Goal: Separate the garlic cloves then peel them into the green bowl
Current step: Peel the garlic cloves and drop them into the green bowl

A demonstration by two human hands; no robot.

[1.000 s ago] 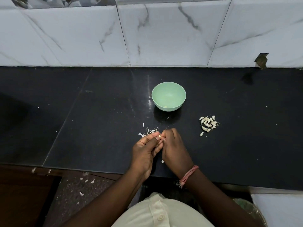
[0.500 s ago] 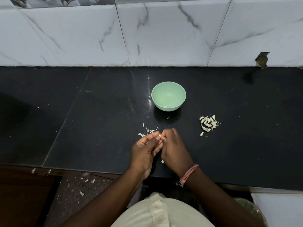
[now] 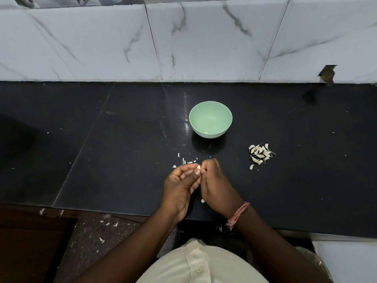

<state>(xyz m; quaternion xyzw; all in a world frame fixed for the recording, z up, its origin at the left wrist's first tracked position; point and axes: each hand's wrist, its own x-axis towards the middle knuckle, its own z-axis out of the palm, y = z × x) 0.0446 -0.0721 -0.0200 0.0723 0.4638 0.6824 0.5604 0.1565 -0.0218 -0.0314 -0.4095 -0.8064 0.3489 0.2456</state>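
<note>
A small pale garlic clove point(image 3: 198, 167) is pinched between the fingertips of my left hand point(image 3: 181, 185) and my right hand point(image 3: 216, 188), low over the black counter point(image 3: 122, 160). Both hands meet at the clove, fingers curled round it. The green bowl point(image 3: 210, 119) stands upright behind the hands, with a small yellowish piece on its near inner wall. A pile of several unpeeled cloves point(image 3: 260, 153) lies to the right of the bowl, with one stray clove point(image 3: 251, 167) just in front of it.
Bits of white garlic skin point(image 3: 186, 161) lie on the counter just beyond my left hand, and one scrap point(image 3: 202, 200) lies under my hands. More skin flakes dot the floor point(image 3: 106, 223) below the counter's front edge. A marble-tiled wall point(image 3: 183, 41) backs the counter.
Both hands stay in the same spot, working at the clove. My fingertips have shifted slightly and a little more of the pale clove shows.
</note>
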